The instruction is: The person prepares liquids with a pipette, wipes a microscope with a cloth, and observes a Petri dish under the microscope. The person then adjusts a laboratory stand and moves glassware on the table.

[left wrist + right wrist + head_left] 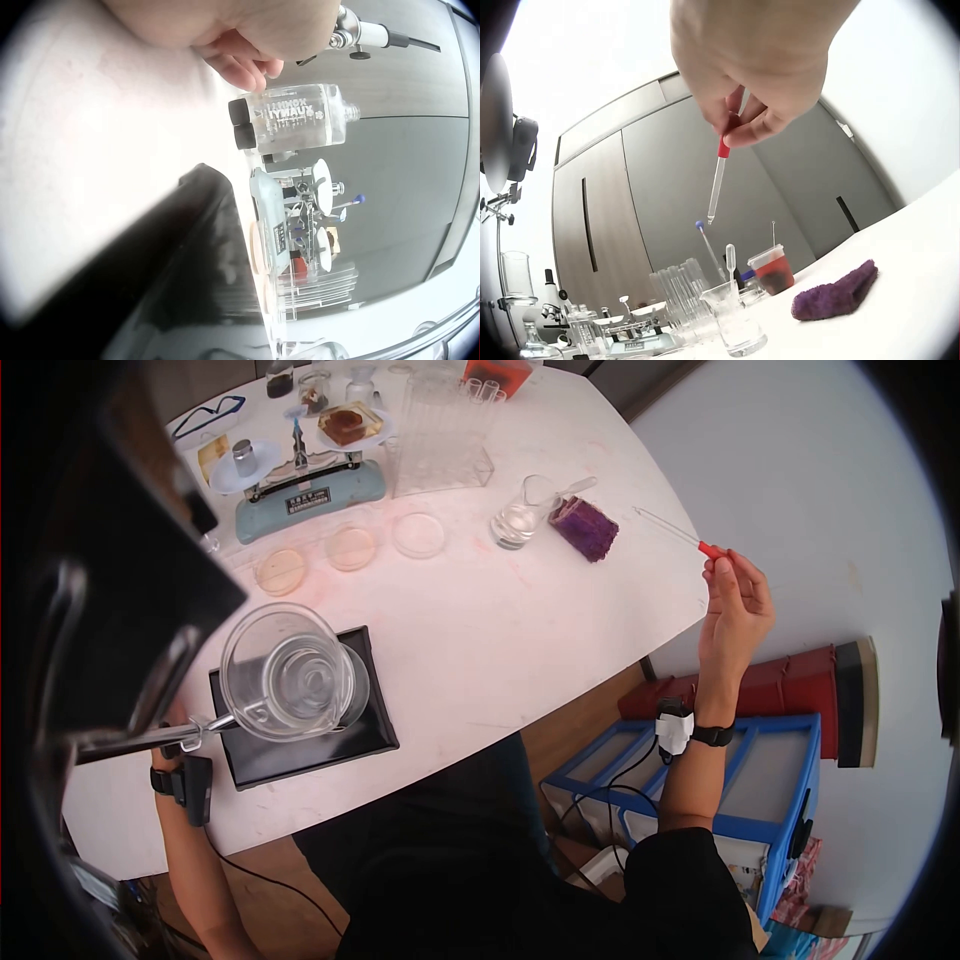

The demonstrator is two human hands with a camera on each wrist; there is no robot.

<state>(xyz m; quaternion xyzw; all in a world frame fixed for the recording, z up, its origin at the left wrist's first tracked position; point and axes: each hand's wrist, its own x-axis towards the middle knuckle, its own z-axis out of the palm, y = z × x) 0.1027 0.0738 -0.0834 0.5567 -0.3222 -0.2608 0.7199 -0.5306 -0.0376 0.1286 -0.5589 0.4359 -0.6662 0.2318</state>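
My right hand [735, 615] is raised at the table's right edge, pinching the red bulb of a glass dropper [668, 527]. In the right wrist view the dropper [717, 184] hangs tip down above a small beaker [739, 330] that holds clear liquid and a plastic pipette. A purple cloth [585, 528] lies beside that beaker. My left hand [247, 45] shows at the top of the left wrist view with its fingers loosely bent and nothing seen in them, near a clear bottle [296, 116]; in the head view the stand's equipment mostly hides it.
Glass vessels [300, 675] held by a stand clamp are over a black tray [375, 735]. Several petri dishes [350, 548], a balance scale [310, 498] and a test tube rack [440, 465] stand farther back. Blue-framed drawers [765, 760] are at the right, below the table.
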